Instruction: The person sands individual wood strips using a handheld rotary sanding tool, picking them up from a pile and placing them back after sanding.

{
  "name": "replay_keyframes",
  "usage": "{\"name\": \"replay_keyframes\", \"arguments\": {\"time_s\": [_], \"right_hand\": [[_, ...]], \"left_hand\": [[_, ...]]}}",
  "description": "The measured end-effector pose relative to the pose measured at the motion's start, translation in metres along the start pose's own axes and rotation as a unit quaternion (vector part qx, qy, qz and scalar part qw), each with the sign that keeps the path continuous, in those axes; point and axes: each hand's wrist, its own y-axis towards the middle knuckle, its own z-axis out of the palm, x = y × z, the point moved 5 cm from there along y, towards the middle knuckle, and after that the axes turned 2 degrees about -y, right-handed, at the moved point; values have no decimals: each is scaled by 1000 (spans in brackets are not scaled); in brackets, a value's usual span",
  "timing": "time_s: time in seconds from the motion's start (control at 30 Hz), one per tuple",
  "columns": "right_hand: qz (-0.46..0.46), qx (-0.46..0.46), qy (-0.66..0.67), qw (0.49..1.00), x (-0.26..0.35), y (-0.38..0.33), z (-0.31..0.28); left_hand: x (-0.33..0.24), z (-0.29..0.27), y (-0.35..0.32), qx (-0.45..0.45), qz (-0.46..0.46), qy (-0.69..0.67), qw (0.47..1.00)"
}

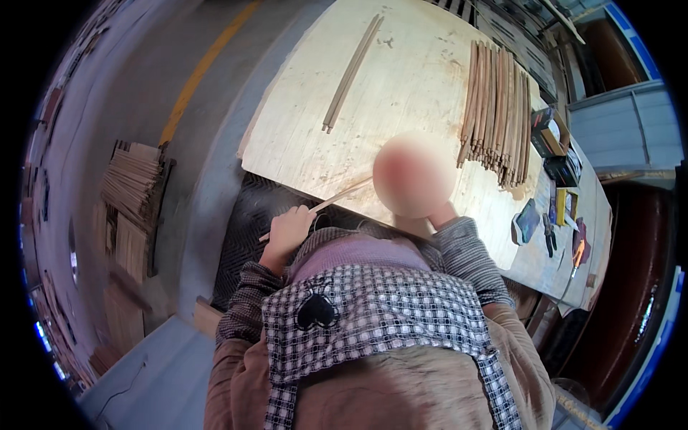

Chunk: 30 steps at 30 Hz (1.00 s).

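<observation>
My left hand [290, 228] is closed around one end of a thin, pale wooden stick [342, 193] at the table's near edge. From there the stick slants up and right over the tabletop, until a round blurred patch covers its far part. Only the wrist side of my right hand [442, 214] shows below that patch; its fingers, and whatever they touch, are hidden. Two brown wooden sticks [351, 75] lie side by side farther back on the table. To the right, a row of many similar brown sticks [494, 111] is laid out.
The pale wooden tabletop [301, 107] bears two small open boxes [550, 132] at its right, near a yellow box [567, 206], dark-handled pliers [549, 235] and an orange tool [577, 251]. Left on the floor, a stack of wooden strips [134, 179] stands beyond a dark mat [247, 222].
</observation>
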Motion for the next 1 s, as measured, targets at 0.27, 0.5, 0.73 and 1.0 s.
{"name": "replay_keyframes", "arguments": {"time_s": [0.27, 0.5, 0.73, 1.0], "right_hand": [[99, 105, 66, 987, 40, -7, 22], [34, 53, 55, 996, 3, 8, 42], [79, 38, 106, 990, 21, 6, -5], [50, 42, 60, 996, 7, 7, -1]], "left_hand": [[5, 9, -8, -19, 4, 24, 1000], [6, 1, -9, 58, -26, 13, 998], [3, 0, -2, 124, -58, -32, 990], [21, 17, 0, 129, -38, -129, 982]]}}
